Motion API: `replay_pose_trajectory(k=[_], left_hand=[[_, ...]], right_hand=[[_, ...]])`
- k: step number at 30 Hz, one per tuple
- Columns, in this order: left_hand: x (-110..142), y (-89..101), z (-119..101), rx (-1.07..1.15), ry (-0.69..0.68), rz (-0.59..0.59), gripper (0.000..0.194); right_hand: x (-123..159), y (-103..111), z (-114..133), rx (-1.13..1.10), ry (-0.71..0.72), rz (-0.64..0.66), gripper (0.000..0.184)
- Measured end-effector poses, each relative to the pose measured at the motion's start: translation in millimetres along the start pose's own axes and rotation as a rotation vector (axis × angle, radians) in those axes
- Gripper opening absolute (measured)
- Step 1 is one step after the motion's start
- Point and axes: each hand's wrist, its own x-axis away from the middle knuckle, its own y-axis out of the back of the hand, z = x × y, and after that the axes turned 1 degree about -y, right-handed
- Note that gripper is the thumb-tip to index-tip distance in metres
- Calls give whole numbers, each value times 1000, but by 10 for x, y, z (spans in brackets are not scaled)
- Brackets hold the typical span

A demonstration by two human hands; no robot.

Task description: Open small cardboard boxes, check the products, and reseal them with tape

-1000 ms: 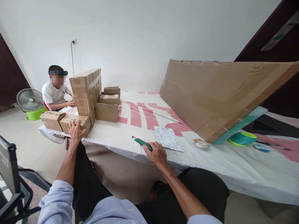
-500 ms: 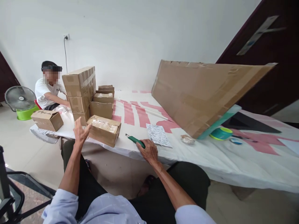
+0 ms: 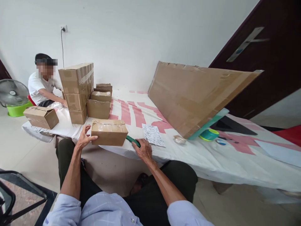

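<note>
My left hand (image 3: 85, 137) is at the left end of a small taped cardboard box (image 3: 109, 135), its thumb against the front face and its fingers curved round the end. The box rests at the table's near edge, with clear tape and a ragged seam along its top. In my right hand (image 3: 144, 148) is a green utility knife (image 3: 134, 140), pointing left. The front of the knife is at the box's right end; its blade is hidden there, and I cannot tell if it touches. A patterned paper sheet (image 3: 153, 135) lies beyond my right hand.
Stacked cardboard boxes (image 3: 76, 89) and open boxes (image 3: 98, 109) stand behind. Another box (image 3: 41, 116) is at left, near a seated person (image 3: 45, 84). A large cardboard sheet (image 3: 195, 94) leans at right, near a tape roll (image 3: 209, 134) and a plastic-wrapped bundle (image 3: 179, 139).
My left hand has come down onto the box's left end. The box has turned, its long side now along the table edge. Its right end now meets the knife's front. The view has shifted right.
</note>
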Motion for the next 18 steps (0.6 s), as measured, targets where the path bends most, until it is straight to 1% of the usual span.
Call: replay_pose_trajectory(k=[2,4,6,8,10,13,15,18], left_hand=[[-93,-19,-25,126,-24,72,90],[-197,-46,-73,194,-58,125,96],[-272,-72,-124,205,-77,167,98],[-295,-88,-160,181,-68,200,96],[-260,-90,-172,132,-61,203,95],[-121,-78,-154,30,-102,153,94],[0,-74,-137,-23,-128,125,95],[168,-87,-144,-61,-142,121,95]], right_hand=[[-8,-17,-18,-11,-9,1,35],[-26,-34,-27,-23,-27,-2,35],[-50,-49,-27,-32,-44,-11,35],[-72,-56,-19,-40,-52,-20,36],[-90,-48,-2,-58,-45,-25,38],[-126,14,74,-124,-25,-60,40],[-172,101,188,-216,-27,-123,42],[-276,278,467,-426,-39,-194,45]])
